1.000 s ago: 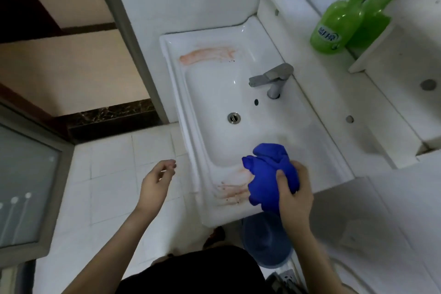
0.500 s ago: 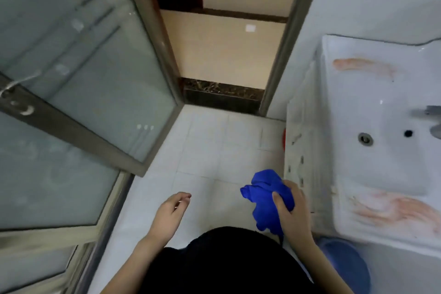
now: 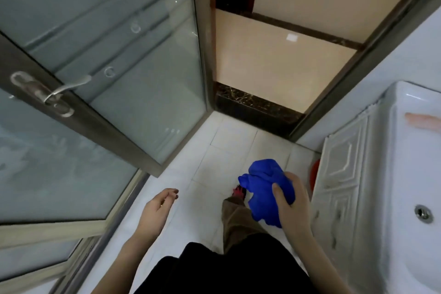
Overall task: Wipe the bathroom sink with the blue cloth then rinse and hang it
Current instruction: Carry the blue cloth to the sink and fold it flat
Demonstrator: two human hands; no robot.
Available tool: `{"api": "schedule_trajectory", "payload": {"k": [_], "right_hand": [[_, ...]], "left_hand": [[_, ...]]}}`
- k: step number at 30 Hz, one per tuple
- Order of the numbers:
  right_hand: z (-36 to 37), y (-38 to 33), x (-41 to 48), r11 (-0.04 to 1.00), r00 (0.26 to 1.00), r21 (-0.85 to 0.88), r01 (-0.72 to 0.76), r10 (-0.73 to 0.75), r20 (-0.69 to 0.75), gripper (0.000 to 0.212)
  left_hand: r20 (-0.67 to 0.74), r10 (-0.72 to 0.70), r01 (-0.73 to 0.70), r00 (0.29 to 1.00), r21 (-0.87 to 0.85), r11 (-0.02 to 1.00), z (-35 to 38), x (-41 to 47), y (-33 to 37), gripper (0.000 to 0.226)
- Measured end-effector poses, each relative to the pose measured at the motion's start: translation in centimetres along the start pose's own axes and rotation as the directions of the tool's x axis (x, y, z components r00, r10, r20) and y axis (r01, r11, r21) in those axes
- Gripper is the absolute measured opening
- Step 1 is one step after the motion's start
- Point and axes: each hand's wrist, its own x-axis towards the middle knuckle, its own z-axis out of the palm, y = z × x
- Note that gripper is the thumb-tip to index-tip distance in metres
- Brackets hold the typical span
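Note:
My right hand [image 3: 292,207] grips the bunched blue cloth [image 3: 265,188] over the floor, left of the sink cabinet. The white sink [image 3: 405,174] lies along the right edge of the view, only partly visible, with its drain [image 3: 422,213] and an orange smear [image 3: 422,120] on the far rim. My left hand [image 3: 158,207] hovers over the floor tiles with fingers loosely curled and nothing in it.
A glass door [image 3: 107,67] with a metal lever handle [image 3: 51,92] stands open on the left. A doorway with a dark marble threshold [image 3: 255,105] is ahead. The white cabinet front [image 3: 341,186] is under the sink; a red object [image 3: 315,174] sits beside it.
The view has swung left, away from the sink toward the doorway. The cloth in my right hand has come off the sink's near rim and is now over the floor.

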Motion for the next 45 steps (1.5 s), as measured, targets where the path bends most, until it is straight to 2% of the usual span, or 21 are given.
{"api": "schedule_trajectory", "payload": {"k": [4,7,9,12,14,18,23,27,30,32,35,39,45], "right_hand": [[0.5,-0.3,7.6,0.999,1.0,-0.039,-0.011,0.012,0.027,0.027],[0.1,-1.0,14.0,0.998,0.996,-0.014,-0.055,0.056,0.064,0.025],[-0.6,-1.7,18.2,0.999,0.997,0.021,-0.035,0.033,0.065,0.021],[-2.1,-4.0,24.4,0.999,0.999,0.053,0.008,-0.009,0.031,0.02],[-3.0,-5.7,27.9,0.998,1.0,0.062,0.013,-0.013,-0.004,0.027],[-3.9,-7.5,33.6,0.996,0.996,0.086,0.013,-0.005,-0.094,0.037],[-3.0,-6.5,38.6,0.985,0.971,0.101,-0.137,0.154,-0.183,0.036],[-1.7,-5.5,41.3,0.95,0.907,0.175,-0.257,0.3,-0.296,0.02],[-1.3,-6.9,42.9,0.923,0.808,0.219,-0.317,0.384,-0.448,0.022],[-1.5,-8.0,43.7,0.902,0.684,0.262,-0.343,0.431,-0.588,0.028],[-2.0,-8.7,43.5,0.872,0.509,0.345,-0.346,0.484,-0.712,0.021],[-2.9,-9.0,41.2,0.819,0.296,0.46,-0.343,0.559,-0.775,0.023],[-2.9,-7.1,35.8,0.705,-0.042,0.612,-0.358,0.643,-0.765,0.035]], "left_hand": [[0.014,-0.035,0.035,0.999,0.008,0.999,2.0,5.1,3.9,0.029],[0.023,-0.029,0.028,0.999,0.025,0.999,3.3,10.0,8.7,0.026],[0.034,-0.011,0.009,0.999,0.04,0.999,3.8,13.6,12.9,0.027],[0.043,0.082,-0.086,0.996,0.093,0.992,4.5,19.3,19.8,0.032],[0.045,0.151,-0.156,0.988,0.128,0.98,4.9,22.7,23.9,0.034],[0.1,0.226,-0.243,0.969,0.208,0.948,6.6,28.9,29.8,0.019],[0.274,0.176,-0.262,0.945,0.318,0.911,9.3,37.3,33.0,0.022],[0.503,0.142,-0.373,0.853,0.397,0.839,11.4,45.9,38.0,0.024],[0.661,0.111,-0.478,0.742,0.404,0.78,13.2,51.6,44.4,0.024],[0.73,0.158,-0.579,0.664,0.37,0.727,15.3,54.5,48.3,0.017],[0.811,0.211,-0.697,0.546,0.3,0.651,19.5,56.4,52.9,0.017],[0.915,0.184,-0.813,0.358,0.209,0.543,25.9,54.9,55.8,0.019],[0.988,-0.046,-0.874,0.147,0.151,0.462,34.4,50.1,53.7,0.019]]}}
